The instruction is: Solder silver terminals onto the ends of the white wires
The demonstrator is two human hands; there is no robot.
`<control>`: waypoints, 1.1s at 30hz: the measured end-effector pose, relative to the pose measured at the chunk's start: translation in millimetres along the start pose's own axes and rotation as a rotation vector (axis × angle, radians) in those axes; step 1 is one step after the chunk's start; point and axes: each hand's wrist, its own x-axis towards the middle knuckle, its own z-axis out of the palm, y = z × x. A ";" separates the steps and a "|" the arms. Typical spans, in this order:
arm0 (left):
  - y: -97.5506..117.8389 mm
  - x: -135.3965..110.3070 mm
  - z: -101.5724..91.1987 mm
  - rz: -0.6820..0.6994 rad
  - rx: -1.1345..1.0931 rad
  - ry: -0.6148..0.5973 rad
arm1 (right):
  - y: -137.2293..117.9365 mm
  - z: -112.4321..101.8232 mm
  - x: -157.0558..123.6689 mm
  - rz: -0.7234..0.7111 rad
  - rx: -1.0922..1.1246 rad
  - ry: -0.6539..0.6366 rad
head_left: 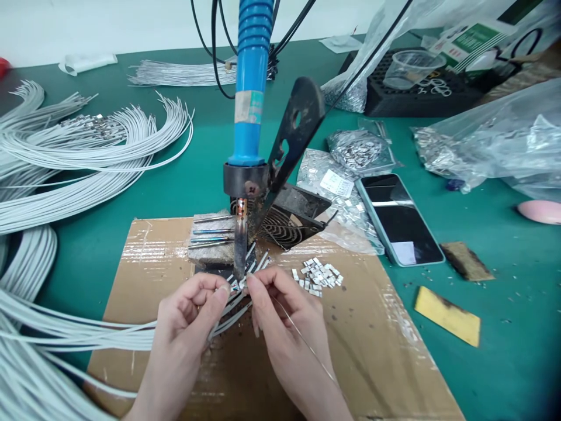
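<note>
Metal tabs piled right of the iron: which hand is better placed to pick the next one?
Probably the right hand: the metal tabs lie just beyond it, while the left hand pinches the white wires under the soldering iron tip.

The blue ribbed plastic handle (252, 76) looks glossy, its metal tip (240, 248) dull and scorched, above taped brown cardboard (385, 351), shiny metal tabs (318, 276) and a matt green bench (517, 280).

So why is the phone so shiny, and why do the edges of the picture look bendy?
In the head view, the phone screen mirrors a bright streak of overhead light; the taped cardboard glares too. The wide lens curves the white wires at the left edge and blurs the corners. The left hand and right hand, pinching wire ends under the soldering iron, look sharp, with soft shadows.
</note>
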 end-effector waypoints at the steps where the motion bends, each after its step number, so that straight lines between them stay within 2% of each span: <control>1: -0.1 -0.1 -0.4 -0.001 0.007 0.000 | 0.3 0.3 -0.3 -0.013 -0.004 0.002; 13: -7.9 0.4 -4.1 0.043 0.009 -0.008 | 3.6 0.1 -4.4 -0.113 -0.042 0.030; 20: -11.8 3.2 -11.3 0.040 0.061 -0.079 | 4.6 0.5 -5.6 -0.142 -0.036 0.041; 24: -12.3 2.7 -10.3 0.060 0.082 -0.049 | 5.5 0.1 -5.7 -0.144 -0.034 0.036; 28: -12.5 -3.1 -4.3 0.046 0.039 -0.014 | 7.1 -3.5 -3.9 -0.089 -0.033 -0.019; 33: -10.8 -15.0 3.7 -0.124 -0.096 -0.040 | 5.8 -6.1 1.1 0.053 0.072 -0.110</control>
